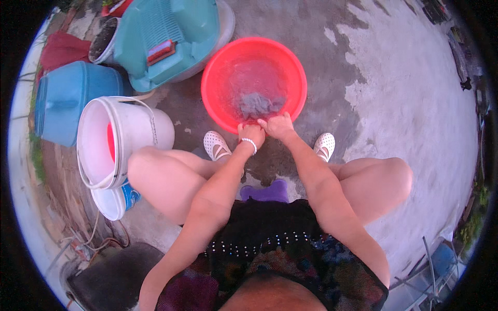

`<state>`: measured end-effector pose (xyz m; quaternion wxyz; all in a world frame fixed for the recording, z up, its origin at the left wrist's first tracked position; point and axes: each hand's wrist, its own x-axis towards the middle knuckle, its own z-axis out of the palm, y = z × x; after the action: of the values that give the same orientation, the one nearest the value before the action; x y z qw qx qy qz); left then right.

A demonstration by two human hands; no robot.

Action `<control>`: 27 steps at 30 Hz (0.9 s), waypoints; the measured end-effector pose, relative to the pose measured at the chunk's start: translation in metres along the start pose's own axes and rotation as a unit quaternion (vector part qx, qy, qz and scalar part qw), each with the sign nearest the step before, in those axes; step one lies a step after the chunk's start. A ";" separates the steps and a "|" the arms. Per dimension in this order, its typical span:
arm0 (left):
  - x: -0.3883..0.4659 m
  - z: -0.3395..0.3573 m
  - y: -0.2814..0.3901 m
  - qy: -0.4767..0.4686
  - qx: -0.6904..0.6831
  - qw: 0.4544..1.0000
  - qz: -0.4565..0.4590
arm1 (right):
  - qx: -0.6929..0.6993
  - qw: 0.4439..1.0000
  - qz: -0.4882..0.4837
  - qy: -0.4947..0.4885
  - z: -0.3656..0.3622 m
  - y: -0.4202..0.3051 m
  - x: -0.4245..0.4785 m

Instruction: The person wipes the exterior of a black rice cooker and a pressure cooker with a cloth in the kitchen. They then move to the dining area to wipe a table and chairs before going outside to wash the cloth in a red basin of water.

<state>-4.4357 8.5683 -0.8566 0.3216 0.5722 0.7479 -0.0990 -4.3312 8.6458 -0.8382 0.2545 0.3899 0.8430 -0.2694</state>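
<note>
A red plastic basin with water in it stands on the concrete before me. Grey wet cloth lies bunched in the water by the near side. My left hand, with a white beaded bracelet at the wrist, is curled at the near rim. Right beside it, my right hand bends over the same rim, close to the cloth. The thumbs nearly meet. My fingertips are hidden, so I cannot tell whether either hand grips the cloth or the rim.
Left of the basin are a teal washboard tub with a red-backed brush on it, a blue plastic container and a white bucket lying tilted. A smaller tub is below. A purple stool shows between my legs.
</note>
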 end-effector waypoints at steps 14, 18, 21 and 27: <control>-0.068 0.014 0.007 -0.008 0.101 0.985 0.142 | -0.070 0.997 -0.001 -0.034 0.023 0.005 -0.070; -0.077 0.023 0.006 -0.061 0.105 0.979 0.162 | -0.059 0.996 0.011 -0.061 0.038 0.000 -0.087; -0.071 0.027 0.016 -0.154 0.139 0.962 0.179 | -0.007 0.998 0.025 -0.063 0.049 0.002 -0.105; -0.078 0.026 0.036 -0.144 0.132 0.935 0.297 | 0.024 0.993 0.040 -0.104 0.057 0.016 -0.122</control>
<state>-4.3820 8.5045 -0.8228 0.3619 0.7852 0.4697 -0.1786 -4.2369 8.5542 -0.8061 0.3419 0.3995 0.7887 -0.3184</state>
